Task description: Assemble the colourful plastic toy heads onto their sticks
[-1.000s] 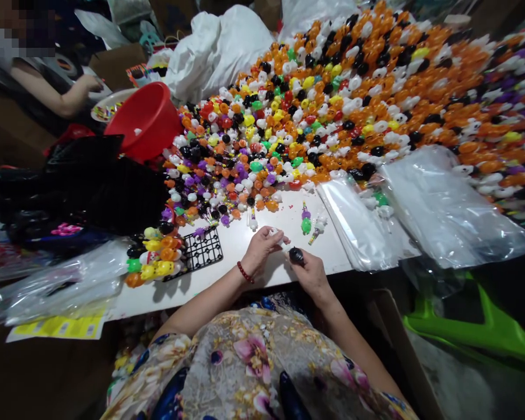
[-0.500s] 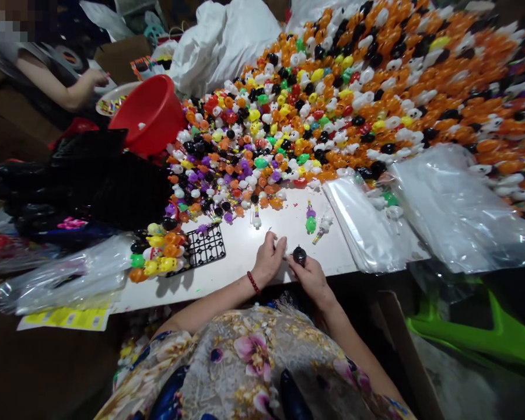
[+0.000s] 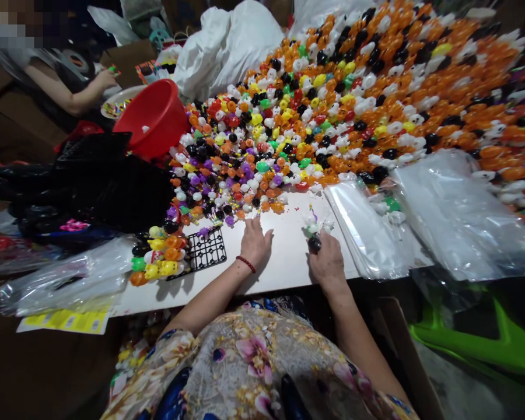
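My left hand point(image 3: 256, 242), with a red bead bracelet at its wrist, reaches flat over the white tabletop point(image 3: 284, 262) to the near edge of the toy pile. Its thumb stands apart, and the fingertips touch or cover a small toy with a clear tube point(image 3: 254, 216). On the right, my right hand point(image 3: 326, 261) is closed around a small toy with a round black head point(image 3: 315, 244). Just beyond its fingers lie a few small toys point(image 3: 317, 221), blurred and partly hidden by the hand.
A big heap of colourful plastic toys point(image 3: 332, 116) covers the back. Clear bags point(image 3: 363, 233) lie right, a black grid tray point(image 3: 207, 248) and grouped figures point(image 3: 160, 256) left. Behind stands a red basin point(image 3: 153, 116); another person's arm point(image 3: 70, 96) is at far left.
My hands were together at the middle. The left has moved forward and left to the pile's edge; the right has carried the black-headed toy rightward to the loose toys.
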{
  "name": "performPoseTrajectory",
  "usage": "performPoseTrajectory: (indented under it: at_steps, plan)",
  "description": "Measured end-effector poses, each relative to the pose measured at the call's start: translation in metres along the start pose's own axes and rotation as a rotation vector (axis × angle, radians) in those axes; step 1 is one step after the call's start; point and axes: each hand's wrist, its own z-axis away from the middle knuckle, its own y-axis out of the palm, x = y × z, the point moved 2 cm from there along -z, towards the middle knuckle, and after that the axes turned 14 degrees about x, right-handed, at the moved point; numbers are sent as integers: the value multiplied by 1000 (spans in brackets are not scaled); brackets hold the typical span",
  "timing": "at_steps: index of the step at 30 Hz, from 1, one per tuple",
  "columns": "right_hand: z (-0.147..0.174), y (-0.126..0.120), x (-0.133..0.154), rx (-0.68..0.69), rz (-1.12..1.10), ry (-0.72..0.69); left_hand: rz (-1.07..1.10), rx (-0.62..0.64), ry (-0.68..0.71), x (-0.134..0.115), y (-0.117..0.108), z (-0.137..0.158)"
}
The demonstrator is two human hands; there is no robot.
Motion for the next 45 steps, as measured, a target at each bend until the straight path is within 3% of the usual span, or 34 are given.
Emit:
performPoseTrajectory:
  at_steps: [2,5,10,13,16,19,23,26,28,31,37,41,45]
  plan:
    - [-2,5,0,-104,167,-42,-121,4,-3,9,-2,-12]
    - [-5,18,9,-121,259,-113,-165,-28,30,19,-6,-24]
    - [-13,40,34,32,214,-391,-27,-71,121,17,-17,-26]
    - [-22,50,43,117,185,-471,118,3,147,8,-20,-13]
    - [-27,54,42,149,109,-458,263,179,157,-4,-19,-4]
    - [-26,51,33,150,-46,-382,313,186,155,-17,-21,-15]
    - [-17,43,23,146,-306,-271,50,152,231,-43,-18,-59]
    - [-9,38,22,140,-437,-183,-183,181,118,-61,-6,-92]
    - [-2,35,22,150,-501,-112,-192,193,7,-69,1,-106]
    - [7,29,20,162,-574,-13,-59,218,-73,-75,8,-115]
    - [11,15,16,150,-677,115,202,249,-72,-71,5,-110]
    - [5,7,20,138,-692,143,519,250,-112,-62,5,-86]
    - [3,0,29,66,-574,57,1039,344,-247,-50,9,-46]
